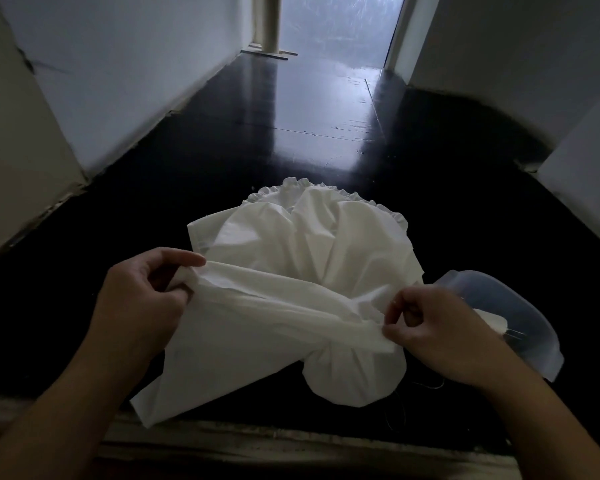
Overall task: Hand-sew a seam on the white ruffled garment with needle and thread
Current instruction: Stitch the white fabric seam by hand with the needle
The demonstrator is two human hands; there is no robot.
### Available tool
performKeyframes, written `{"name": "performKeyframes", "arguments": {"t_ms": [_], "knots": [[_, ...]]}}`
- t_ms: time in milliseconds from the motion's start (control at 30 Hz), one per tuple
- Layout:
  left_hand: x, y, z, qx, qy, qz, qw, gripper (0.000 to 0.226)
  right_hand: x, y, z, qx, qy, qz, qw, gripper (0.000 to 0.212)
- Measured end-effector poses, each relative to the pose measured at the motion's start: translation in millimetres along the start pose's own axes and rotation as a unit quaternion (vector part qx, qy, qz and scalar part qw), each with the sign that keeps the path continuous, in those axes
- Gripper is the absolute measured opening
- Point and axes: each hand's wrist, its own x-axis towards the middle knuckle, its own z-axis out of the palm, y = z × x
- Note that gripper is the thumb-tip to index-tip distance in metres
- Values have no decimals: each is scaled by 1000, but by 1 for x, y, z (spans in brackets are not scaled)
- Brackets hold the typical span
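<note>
The white ruffled garment point(291, 271) lies bunched on a glossy black floor point(309, 109), its frilled edge at the far side. My left hand point(142, 296) grips the left end of a folded fabric edge, thumb on top. My right hand point(433, 323) pinches the right end of the same edge, and the cloth stretches between both hands. A thin thread point(430, 386) trails on the floor under my right wrist. I cannot make out a needle.
A translucent plastic container point(520, 313) lies on the floor just right of my right hand, with something white inside. White walls flank the dark floor on both sides. A pale ledge point(291, 441) runs along the near edge.
</note>
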Motion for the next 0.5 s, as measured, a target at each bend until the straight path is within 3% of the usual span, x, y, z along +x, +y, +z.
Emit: {"name": "performKeyframes", "arguments": {"t_ms": [133,300,433,500], "knots": [[2,-5,-2,-68,7,-32,997,36,1,-2,1,-16,-15,1,1000,18],[11,-5,-3,-202,42,-133,969,24,1,-5,3,-25,6,-17,1000,21],[19,-7,-6,-276,78,-135,949,29,0,-8,2,34,111,-46,992,24],[22,-10,-7,-306,94,-118,940,33,-2,-13,-1,117,177,-71,975,22]]}}
